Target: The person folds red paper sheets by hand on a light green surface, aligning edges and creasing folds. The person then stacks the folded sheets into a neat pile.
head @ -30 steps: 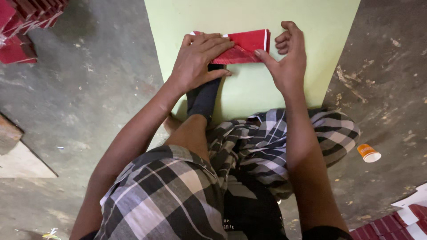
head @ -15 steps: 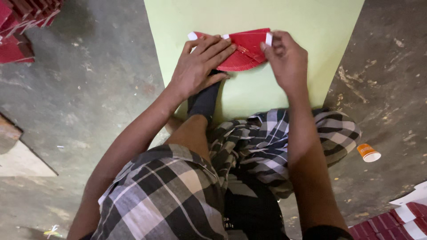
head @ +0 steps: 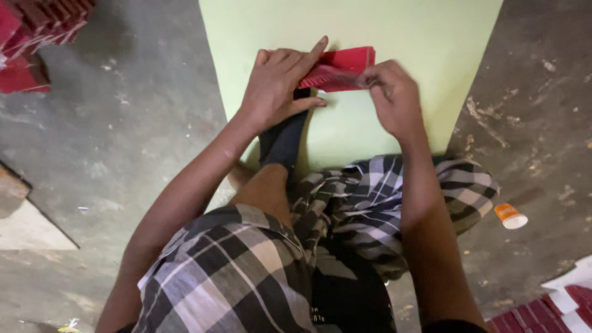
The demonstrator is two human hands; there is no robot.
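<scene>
A folded red paper piece [head: 340,66] lies at the middle of the pale green sheet [head: 431,43] spread on the grey concrete floor [head: 135,135]. The left hand [head: 277,83] presses flat on the paper's left part, fingers together and stretched. The right hand [head: 391,92] pinches its right edge, fingers clamped on it. Left of the green sheet, at the far corner, sits a stack of red paper pieces [head: 37,31]. Right of the sheet lies a small orange-and-white tube [head: 509,216]; further red and white pieces [head: 549,305] lie beyond.

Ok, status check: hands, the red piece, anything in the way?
Left hand flat on red folded card, pressing. Right hand pinching its right edge. Card on pale green sheet; nothing blocking.
</scene>
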